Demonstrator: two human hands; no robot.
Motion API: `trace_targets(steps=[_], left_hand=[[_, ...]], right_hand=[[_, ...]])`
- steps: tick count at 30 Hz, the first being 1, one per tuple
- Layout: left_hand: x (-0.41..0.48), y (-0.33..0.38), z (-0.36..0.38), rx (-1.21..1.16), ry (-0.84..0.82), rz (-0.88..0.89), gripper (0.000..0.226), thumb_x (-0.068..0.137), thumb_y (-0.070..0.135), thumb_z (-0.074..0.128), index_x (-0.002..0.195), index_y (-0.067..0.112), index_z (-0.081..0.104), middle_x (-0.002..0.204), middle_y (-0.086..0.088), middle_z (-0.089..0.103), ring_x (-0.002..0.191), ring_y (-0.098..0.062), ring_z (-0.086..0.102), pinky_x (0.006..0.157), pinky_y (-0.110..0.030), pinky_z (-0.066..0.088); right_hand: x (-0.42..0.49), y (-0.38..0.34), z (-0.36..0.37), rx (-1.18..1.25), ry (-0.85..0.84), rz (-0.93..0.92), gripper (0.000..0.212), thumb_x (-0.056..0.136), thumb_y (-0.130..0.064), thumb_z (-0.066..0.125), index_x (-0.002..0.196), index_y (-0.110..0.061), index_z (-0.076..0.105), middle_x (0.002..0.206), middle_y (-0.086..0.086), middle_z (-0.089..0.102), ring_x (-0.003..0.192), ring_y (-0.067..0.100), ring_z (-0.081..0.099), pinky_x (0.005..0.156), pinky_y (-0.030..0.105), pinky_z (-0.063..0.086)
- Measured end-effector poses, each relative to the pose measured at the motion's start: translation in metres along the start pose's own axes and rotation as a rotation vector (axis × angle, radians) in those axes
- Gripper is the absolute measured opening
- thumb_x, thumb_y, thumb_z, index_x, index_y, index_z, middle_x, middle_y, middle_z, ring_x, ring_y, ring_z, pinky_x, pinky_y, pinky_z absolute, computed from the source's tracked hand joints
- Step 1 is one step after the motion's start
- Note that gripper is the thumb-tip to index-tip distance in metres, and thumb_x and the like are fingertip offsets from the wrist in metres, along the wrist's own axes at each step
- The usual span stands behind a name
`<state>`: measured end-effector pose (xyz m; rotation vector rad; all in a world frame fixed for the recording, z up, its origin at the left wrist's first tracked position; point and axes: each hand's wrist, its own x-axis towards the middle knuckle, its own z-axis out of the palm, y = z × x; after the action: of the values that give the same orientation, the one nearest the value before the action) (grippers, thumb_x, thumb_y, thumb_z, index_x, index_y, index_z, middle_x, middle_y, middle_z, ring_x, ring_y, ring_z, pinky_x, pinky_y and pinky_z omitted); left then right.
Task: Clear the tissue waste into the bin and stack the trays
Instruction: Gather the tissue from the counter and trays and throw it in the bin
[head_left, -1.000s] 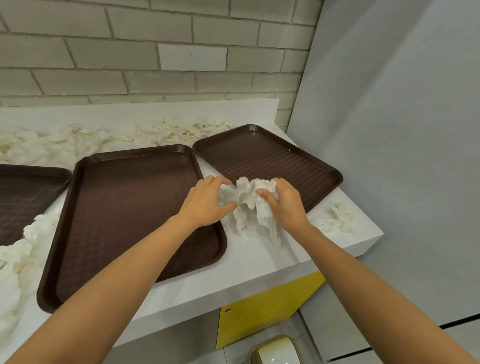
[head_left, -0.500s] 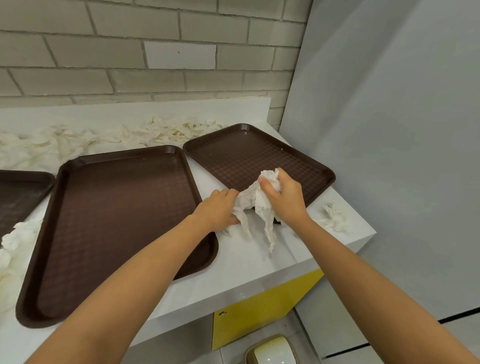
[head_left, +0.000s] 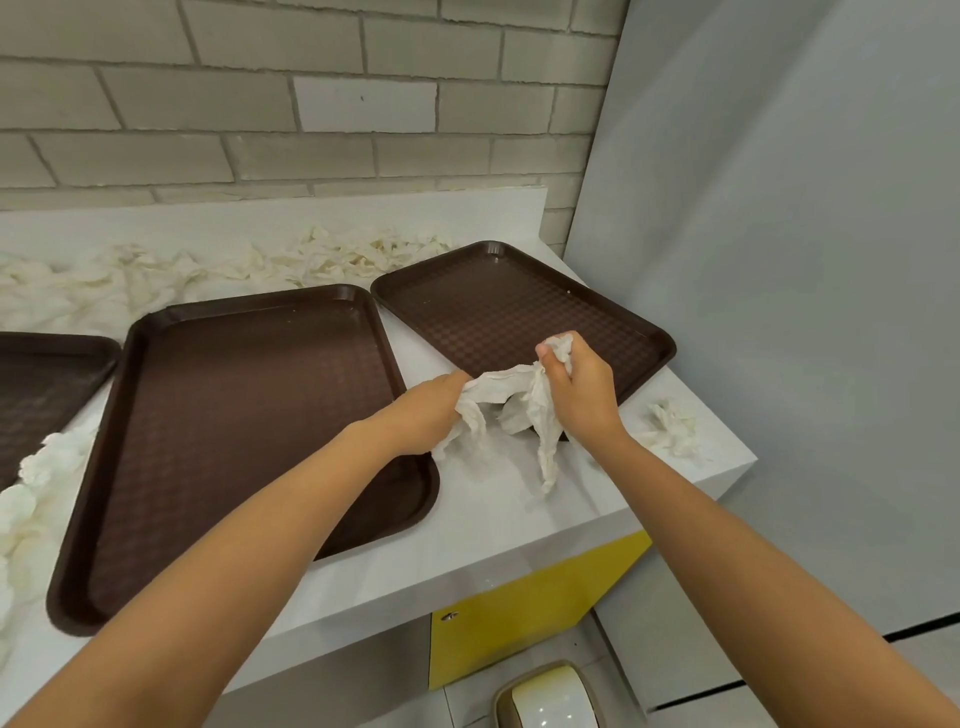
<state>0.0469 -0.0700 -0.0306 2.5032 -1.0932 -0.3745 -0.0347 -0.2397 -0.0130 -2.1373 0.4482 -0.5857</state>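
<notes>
Against a brick wall (head_left: 311, 104), a white worktop (head_left: 498, 525) carrying three brown trays side by side, none yet stacked: middle tray (head_left: 234, 415) nearest and bare, right tray (head_left: 498, 306) angled toward the corner and also bare, left tray (head_left: 41, 384) cut off by the frame edge. Strewn along the back of the worktop, a long drift of tissue waste (head_left: 208, 270); piled at the far left beside the middle tray, a second tissue heap (head_left: 31, 499). On the floor below the worktop's front edge, part of a bin (head_left: 550, 696), lid seemingly down, handy for a drop. Between the middle and right trays, just above bare worktop, a crumpled tissue bundle (head_left: 511, 400), likely gathered into one wad for a single trip. Curled round its left end, the left hand (head_left: 426, 410), fingertips hidden; clenched on its top, the right hand (head_left: 582, 395), loose tails hanging below. Near the right corner, apart from both hands, one small tissue scrap (head_left: 670, 428), not yet collected.
</notes>
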Motion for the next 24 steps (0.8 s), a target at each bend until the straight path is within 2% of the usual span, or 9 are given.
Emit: trace_targets(steps=[4, 7, 9, 10, 13, 15, 17, 21, 24], left_hand=[[-0.014, 0.006, -0.009, -0.207, 0.054, 0.002, 0.014, 0.099, 0.029, 0.038, 0.107, 0.017, 0.038, 0.083, 0.002, 0.053, 0.069, -0.011, 0.048, 0.057, -0.022, 0.035], [-0.022, 0.013, -0.012, -0.357, 0.137, -0.044, 0.022, 0.100, 0.034, 0.034, 0.108, 0.016, 0.042, 0.081, -0.001, 0.055, 0.070, -0.014, 0.053, 0.057, -0.020, 0.039], [-0.027, 0.020, -0.014, -0.516, 0.223, -0.098, 0.025, 0.100, 0.036, 0.031, 0.105, 0.017, 0.046, 0.078, -0.001, 0.052, 0.070, -0.013, 0.054, 0.056, -0.013, 0.042], [-0.029, 0.022, -0.014, -0.624, 0.263, -0.141, 0.026, 0.100, 0.039, 0.031, 0.100, 0.019, 0.047, 0.077, -0.001, 0.050, 0.071, -0.012, 0.055, 0.059, -0.012, 0.045], [-0.028, 0.025, -0.012, -0.914, 0.377, -0.264, 0.035, 0.099, 0.044, 0.033, 0.088, 0.017, 0.052, 0.084, -0.006, 0.059, 0.080, -0.015, 0.060, 0.080, -0.028, 0.046], [-0.028, 0.027, -0.012, -1.183, 0.464, -0.329, 0.033, 0.098, 0.040, 0.040, 0.101, 0.014, 0.059, 0.099, -0.006, 0.065, 0.091, -0.015, 0.064, 0.089, -0.029, 0.046], [-0.030, 0.032, -0.013, -1.374, 0.527, -0.355, 0.030, 0.097, 0.034, 0.044, 0.105, 0.011, 0.062, 0.101, -0.004, 0.066, 0.091, -0.011, 0.065, 0.089, -0.025, 0.048], [-0.042, 0.040, -0.008, -1.374, 0.606, -0.338, 0.028, 0.095, 0.023, 0.049, 0.075, 0.011, 0.065, 0.072, -0.002, 0.071, 0.080, -0.015, 0.068, 0.080, -0.026, 0.050], [-0.049, 0.042, -0.004, -1.339, 0.653, -0.386, 0.022, 0.093, 0.021, 0.052, 0.075, 0.012, 0.059, 0.058, 0.002, 0.065, 0.068, -0.014, 0.067, 0.076, -0.032, 0.053]], right_hand=[[-0.003, -0.002, 0.003, 0.000, 0.014, 0.029, 0.030, 0.095, -0.037, 0.048, 0.087, -0.009, 0.052, 0.072, -0.006, 0.054, 0.069, 0.007, 0.053, 0.061, 0.012, 0.040], [-0.007, -0.005, 0.004, 0.014, -0.008, 0.042, 0.033, 0.093, -0.042, 0.050, 0.089, -0.009, 0.052, 0.068, -0.008, 0.052, 0.063, 0.003, 0.051, 0.057, 0.012, 0.038], [-0.009, -0.006, 0.004, 0.039, -0.033, 0.038, 0.032, 0.092, -0.043, 0.050, 0.090, -0.011, 0.052, 0.069, -0.009, 0.051, 0.062, 0.003, 0.051, 0.057, 0.011, 0.036], [-0.011, -0.007, 0.004, 0.052, -0.049, 0.037, 0.033, 0.092, -0.044, 0.049, 0.092, -0.011, 0.052, 0.070, -0.010, 0.052, 0.062, 0.003, 0.051, 0.057, 0.011, 0.036], [-0.017, -0.004, 0.004, 0.083, -0.085, 0.042, 0.036, 0.092, -0.045, 0.048, 0.098, -0.011, 0.055, 0.072, -0.010, 0.053, 0.064, 0.003, 0.052, 0.057, 0.011, 0.037], [-0.021, -0.002, 0.002, 0.091, -0.095, 0.043, 0.034, 0.092, -0.045, 0.048, 0.092, -0.011, 0.054, 0.068, -0.010, 0.052, 0.060, 0.003, 0.050, 0.055, 0.009, 0.036], [-0.025, 0.000, -0.001, 0.096, -0.098, 0.042, 0.032, 0.093, -0.045, 0.048, 0.079, -0.016, 0.052, 0.064, -0.010, 0.049, 0.056, 0.003, 0.047, 0.052, 0.008, 0.036], [-0.034, 0.002, -0.006, 0.112, -0.099, 0.037, 0.037, 0.092, -0.043, 0.050, 0.063, -0.020, 0.046, 0.059, -0.006, 0.049, 0.054, 0.004, 0.045, 0.054, 0.014, 0.036], [-0.040, -0.001, -0.010, 0.093, -0.099, 0.028, 0.041, 0.094, -0.041, 0.048, 0.059, -0.019, 0.043, 0.056, -0.005, 0.046, 0.052, 0.005, 0.042, 0.053, 0.015, 0.034]])
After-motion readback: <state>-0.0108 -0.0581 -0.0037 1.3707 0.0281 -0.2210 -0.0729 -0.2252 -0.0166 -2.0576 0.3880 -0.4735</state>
